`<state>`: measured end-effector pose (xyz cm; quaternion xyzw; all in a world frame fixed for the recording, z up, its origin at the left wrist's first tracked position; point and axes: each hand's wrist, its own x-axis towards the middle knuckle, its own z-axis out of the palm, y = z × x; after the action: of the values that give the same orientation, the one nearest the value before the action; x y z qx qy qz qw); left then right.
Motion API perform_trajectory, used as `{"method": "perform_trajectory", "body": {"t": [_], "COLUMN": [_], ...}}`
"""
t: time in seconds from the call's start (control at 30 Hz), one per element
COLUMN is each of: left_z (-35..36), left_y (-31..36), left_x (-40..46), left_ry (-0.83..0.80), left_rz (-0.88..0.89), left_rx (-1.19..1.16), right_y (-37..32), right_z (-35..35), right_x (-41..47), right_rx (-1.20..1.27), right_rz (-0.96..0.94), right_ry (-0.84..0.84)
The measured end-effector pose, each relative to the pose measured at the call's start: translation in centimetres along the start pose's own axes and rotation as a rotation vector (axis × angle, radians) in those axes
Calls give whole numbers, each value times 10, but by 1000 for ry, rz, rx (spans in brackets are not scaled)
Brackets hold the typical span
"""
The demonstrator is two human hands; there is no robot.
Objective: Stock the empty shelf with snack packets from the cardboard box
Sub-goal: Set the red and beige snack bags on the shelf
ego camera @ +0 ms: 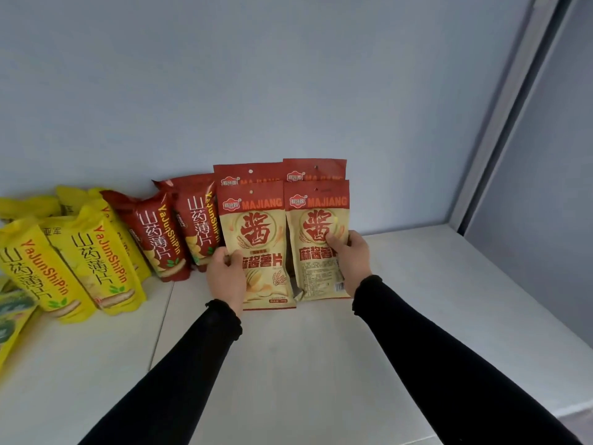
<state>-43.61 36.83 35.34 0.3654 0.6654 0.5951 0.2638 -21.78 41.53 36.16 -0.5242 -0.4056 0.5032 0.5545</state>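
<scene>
Two beige-and-red MAJIANG snack packets stand side by side on the white shelf (288, 348), leaning towards the back wall. My left hand (226, 276) grips the left packet (260, 248) at its left edge. My right hand (351, 260) grips the right packet (313, 239) at its right edge, thumb on its front. Behind them two more packets of the same kind (279, 173) show only their red tops. The cardboard box is out of view.
Left of the beige packets stand red YaJunShiPin packets (179, 232), then yellow ones (80, 264), and a green-and-yellow packet (12, 319) at the far left edge. The shelf's grey upright (500, 123) bounds the right side, with bare shelf surface in front of it.
</scene>
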Motion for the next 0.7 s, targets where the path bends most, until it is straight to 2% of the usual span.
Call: {"method": "perform_trajectory", "body": {"t": [0.27,0.5,0.7], "left_z": [20,17,10], "left_y": [2,1,-2], "left_x": [4,-1,-5], "left_ry": [113,95,105], "left_rz": [48,71,131], "left_rx": [55,-36,-20], "right_y": [4,6,7], "right_z": [10,5,0], "right_x": [15,13,11], "right_rx": [-64,-112,-157], "right_rz": [-126,-155,-175], "right_ry": [70,79,93]}}
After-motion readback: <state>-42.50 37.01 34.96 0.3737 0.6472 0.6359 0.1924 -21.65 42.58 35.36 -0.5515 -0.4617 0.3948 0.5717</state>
